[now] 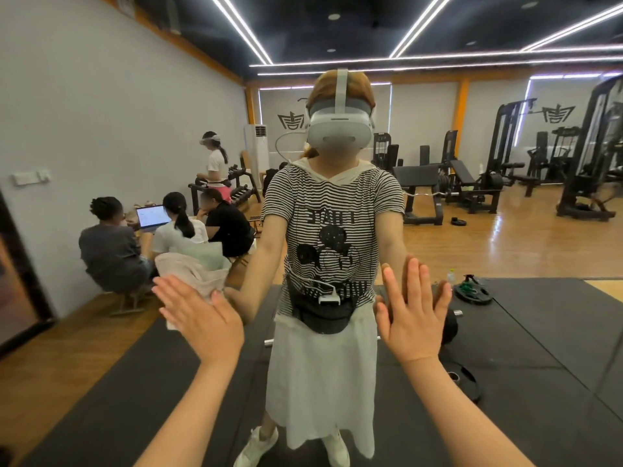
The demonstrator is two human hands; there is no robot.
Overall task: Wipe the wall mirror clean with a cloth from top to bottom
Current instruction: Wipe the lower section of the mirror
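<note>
Head view faces the wall mirror (472,230). Left hand (202,318) presses flat, fingers straight, on a pale pink cloth (195,267) bunched against the glass (its reflection meets it). Right hand (411,311) lies flat on the mirror, fingers straight, holding nothing.

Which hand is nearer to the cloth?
Left. The left hand presses flat on the cloth against the mirror; the right hand lies bare on the glass, far from it.
</note>
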